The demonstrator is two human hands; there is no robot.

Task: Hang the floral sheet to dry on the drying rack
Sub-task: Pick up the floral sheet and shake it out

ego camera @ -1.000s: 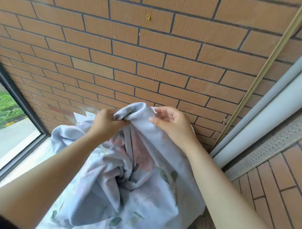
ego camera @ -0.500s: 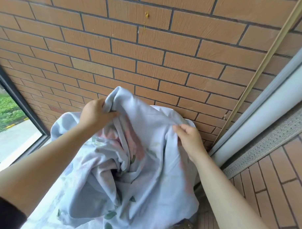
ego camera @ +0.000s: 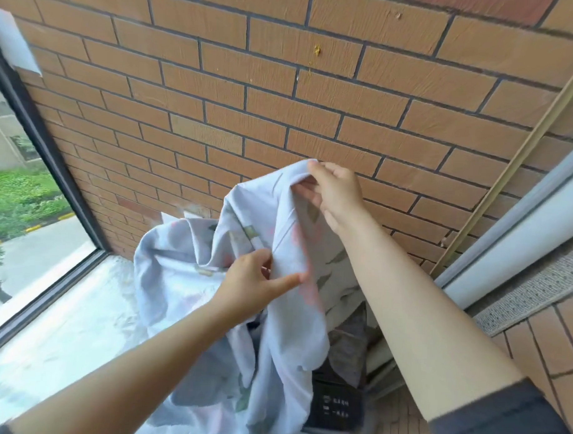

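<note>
A pale window ledge (ego camera: 56, 345) carries the bunched floral sheet (ego camera: 173, 271), a dark box (ego camera: 337, 407) just right of it

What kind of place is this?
Probably an enclosed home balcony: a brick wall, a big window overlooking grass and a road, and a floral sheet ready for hanging.

Two bare arms, the right arm (ego camera: 421, 306) capped by a short, dark charcoal sleeve (ego camera: 505, 419) of finely ribbed cloth; the left arm (ego camera: 127, 367) is uncovered along its visible length.
</note>
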